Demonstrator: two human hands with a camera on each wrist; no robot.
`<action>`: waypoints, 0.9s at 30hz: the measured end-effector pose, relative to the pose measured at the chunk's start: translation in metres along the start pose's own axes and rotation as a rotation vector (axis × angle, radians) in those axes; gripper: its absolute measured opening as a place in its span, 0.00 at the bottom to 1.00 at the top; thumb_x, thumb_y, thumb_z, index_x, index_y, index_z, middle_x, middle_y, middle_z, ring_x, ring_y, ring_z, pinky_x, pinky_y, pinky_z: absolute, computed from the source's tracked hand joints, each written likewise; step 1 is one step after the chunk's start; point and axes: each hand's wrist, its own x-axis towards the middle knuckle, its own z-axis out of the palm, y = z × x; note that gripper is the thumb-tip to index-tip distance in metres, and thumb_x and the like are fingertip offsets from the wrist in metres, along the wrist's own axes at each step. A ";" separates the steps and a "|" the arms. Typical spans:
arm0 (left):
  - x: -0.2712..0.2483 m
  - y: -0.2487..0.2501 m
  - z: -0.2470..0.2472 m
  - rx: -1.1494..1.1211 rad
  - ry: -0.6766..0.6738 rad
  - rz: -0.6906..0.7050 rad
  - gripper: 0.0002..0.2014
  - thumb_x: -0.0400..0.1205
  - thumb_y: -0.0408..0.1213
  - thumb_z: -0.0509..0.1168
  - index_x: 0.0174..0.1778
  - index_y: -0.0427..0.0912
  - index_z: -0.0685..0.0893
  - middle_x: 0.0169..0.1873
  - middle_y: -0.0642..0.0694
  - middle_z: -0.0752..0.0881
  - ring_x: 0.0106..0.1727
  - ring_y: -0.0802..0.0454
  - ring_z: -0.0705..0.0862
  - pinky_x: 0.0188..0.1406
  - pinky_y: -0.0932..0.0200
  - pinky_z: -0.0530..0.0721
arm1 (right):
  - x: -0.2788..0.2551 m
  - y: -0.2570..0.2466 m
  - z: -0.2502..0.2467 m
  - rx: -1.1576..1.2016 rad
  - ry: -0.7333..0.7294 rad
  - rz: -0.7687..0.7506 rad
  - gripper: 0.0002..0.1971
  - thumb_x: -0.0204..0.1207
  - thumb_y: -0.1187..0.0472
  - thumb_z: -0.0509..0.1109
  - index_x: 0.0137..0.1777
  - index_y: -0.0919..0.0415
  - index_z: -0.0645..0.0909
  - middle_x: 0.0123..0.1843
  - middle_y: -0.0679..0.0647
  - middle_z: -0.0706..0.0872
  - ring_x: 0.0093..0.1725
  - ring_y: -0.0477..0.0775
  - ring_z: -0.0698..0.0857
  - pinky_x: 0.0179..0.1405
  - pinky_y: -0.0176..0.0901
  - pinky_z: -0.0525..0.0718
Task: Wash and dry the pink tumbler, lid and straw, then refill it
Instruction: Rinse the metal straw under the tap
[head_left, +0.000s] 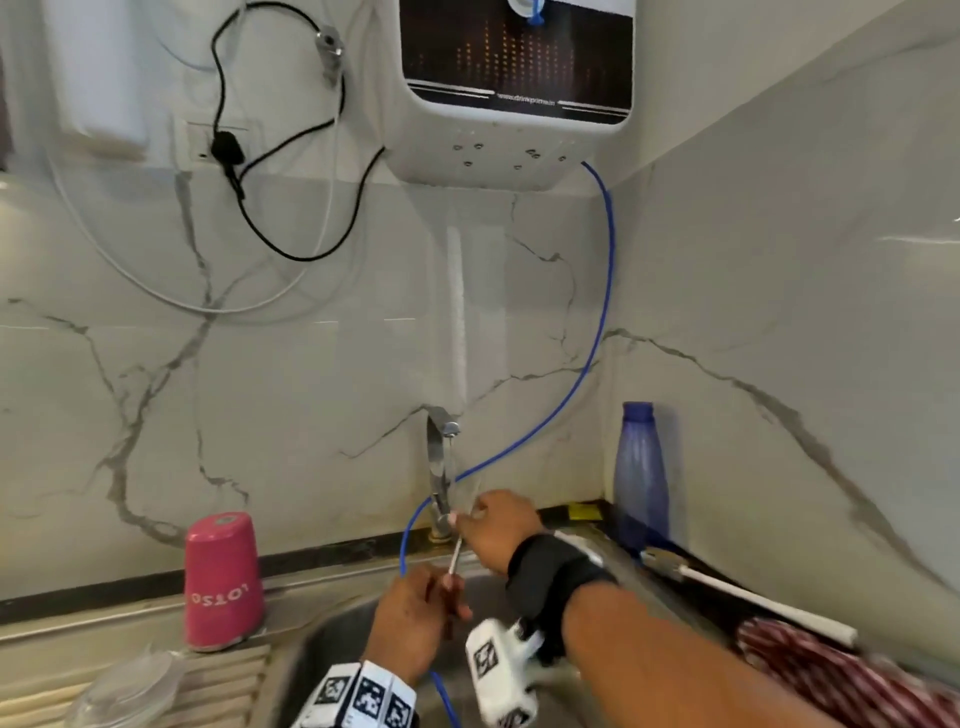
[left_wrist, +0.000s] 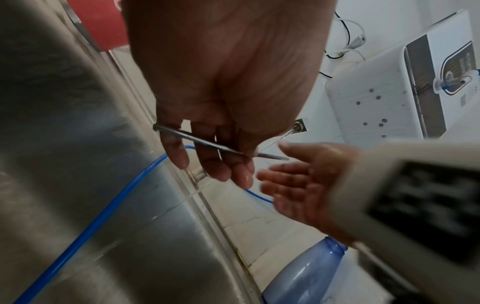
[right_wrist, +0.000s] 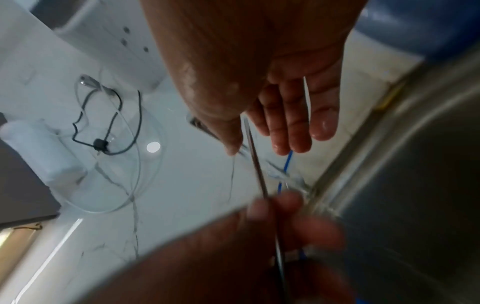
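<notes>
Left hand (left_wrist: 221, 86) holds straw (left_wrist: 202, 142) over sink (left_wrist: 78, 123).

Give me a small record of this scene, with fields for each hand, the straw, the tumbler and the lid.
left hand: grips the lower end of the straw
right hand: fingers straight, thumb touching the upper end of the straw, near the tap
straw: thin, metal, over the sink
tumbler: pink, upside down on the drainboard
lid: clear, on the drainboard
</notes>
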 end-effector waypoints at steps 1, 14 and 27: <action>0.003 -0.004 -0.001 0.059 -0.005 0.001 0.13 0.89 0.25 0.58 0.45 0.28 0.85 0.26 0.45 0.89 0.23 0.59 0.83 0.27 0.64 0.81 | 0.003 0.001 0.018 0.047 0.010 -0.004 0.16 0.80 0.44 0.70 0.40 0.56 0.82 0.51 0.59 0.91 0.55 0.61 0.88 0.54 0.46 0.83; 0.016 -0.030 -0.007 0.315 -0.030 -0.045 0.06 0.83 0.36 0.70 0.48 0.53 0.89 0.44 0.57 0.93 0.47 0.64 0.89 0.58 0.60 0.87 | 0.024 0.056 0.075 0.732 -0.055 -0.131 0.11 0.87 0.66 0.63 0.61 0.57 0.85 0.36 0.52 0.88 0.31 0.47 0.82 0.28 0.33 0.78; 0.074 0.003 0.011 0.105 0.108 0.225 0.14 0.85 0.31 0.68 0.54 0.58 0.90 0.48 0.54 0.93 0.55 0.58 0.91 0.52 0.62 0.89 | 0.029 0.073 0.089 0.653 -0.119 -0.187 0.14 0.83 0.69 0.62 0.41 0.58 0.86 0.31 0.49 0.87 0.30 0.43 0.81 0.32 0.33 0.78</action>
